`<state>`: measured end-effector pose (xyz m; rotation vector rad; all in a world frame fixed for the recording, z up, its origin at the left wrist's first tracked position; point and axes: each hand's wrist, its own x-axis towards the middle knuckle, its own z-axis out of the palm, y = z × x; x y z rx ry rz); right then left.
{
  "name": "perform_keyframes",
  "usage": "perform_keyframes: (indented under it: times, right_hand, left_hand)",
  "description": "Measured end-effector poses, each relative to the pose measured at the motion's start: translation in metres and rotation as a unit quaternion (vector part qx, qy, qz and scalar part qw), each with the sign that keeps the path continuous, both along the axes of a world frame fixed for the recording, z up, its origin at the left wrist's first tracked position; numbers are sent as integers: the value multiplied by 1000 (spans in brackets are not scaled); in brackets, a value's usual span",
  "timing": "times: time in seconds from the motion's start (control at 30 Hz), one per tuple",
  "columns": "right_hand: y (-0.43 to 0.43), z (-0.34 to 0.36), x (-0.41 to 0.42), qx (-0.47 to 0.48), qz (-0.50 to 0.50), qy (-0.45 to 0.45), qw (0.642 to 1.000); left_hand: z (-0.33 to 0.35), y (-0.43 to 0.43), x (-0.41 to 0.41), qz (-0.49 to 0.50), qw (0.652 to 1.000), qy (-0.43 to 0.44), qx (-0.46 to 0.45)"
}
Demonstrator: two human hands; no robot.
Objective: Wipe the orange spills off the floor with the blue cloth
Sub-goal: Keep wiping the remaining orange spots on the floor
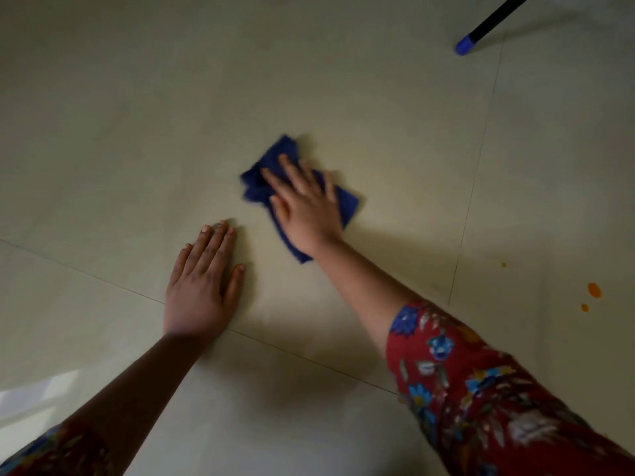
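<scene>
- Your right hand [305, 204] covers the middle of the blue cloth [347, 201]; its edges are smeared by motion blur.
- The black pole [494, 20] runs out past the top edge.
- Both sleeves are cut off at the bottom corners.

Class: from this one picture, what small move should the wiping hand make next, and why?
Probably slide the blue cloth under the right hand rightward toward the orange spills: they lie unwiped to its right, beyond the tile seam, while the left hand braces flat on the floor.

Crumpled blue cloth [256, 182]; orange spills [594, 290] far right.
</scene>
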<state>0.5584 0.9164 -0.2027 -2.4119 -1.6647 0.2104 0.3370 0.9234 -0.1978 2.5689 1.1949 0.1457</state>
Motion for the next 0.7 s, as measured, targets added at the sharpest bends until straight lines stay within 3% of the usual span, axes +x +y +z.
perform_keyframes:
  times: [0.07, 0.17, 0.27, 0.33, 0.37, 0.43, 0.5, 0.57, 0.67, 0.7]
  right_hand:
    - [-23, 0, 55, -14, -133, -5, 991]
    - [-92, 4, 124, -35, -336, 4, 941]
    - [-146, 3, 121, -29, -426, 4, 904]
    - [-160, 3, 84, -27, -392, -18, 920]
    - [-166, 5, 58, -30, -315, -33, 948]
    - [-186, 7, 10, -46, -63, -62, 995]
    - [-195, 9, 9, -61, 97, -55, 992]
    - [-176, 6, 42, -57, 47, -70, 995]
    - [-118, 5, 85, -56, -209, -29, 976]
    - [-102, 4, 83, -63, -249, -19, 966]
  left_hand:
    - [0, -2, 1, 3, 1000, -3, 5]
    - [1, -2, 3, 4, 1000, -15, 8]
    - [1, -3, 5, -1, 1000, -18, 10]
    - [2, -2, 5, -3, 1000, -20, 7]
    - [2, -1, 4, -1, 1000, -22, 3]
    - [3, -1, 3, 1, 1000, -26, -4]
    - [3, -1, 2, 7, 1000, -27, -7]
    - [2, -1, 3, 6, 1000, -28, -4]
    - [2, 0, 2, 12, 1000, -27, -1]
    - [2, 0, 3, 9, 1000, -29, -4]
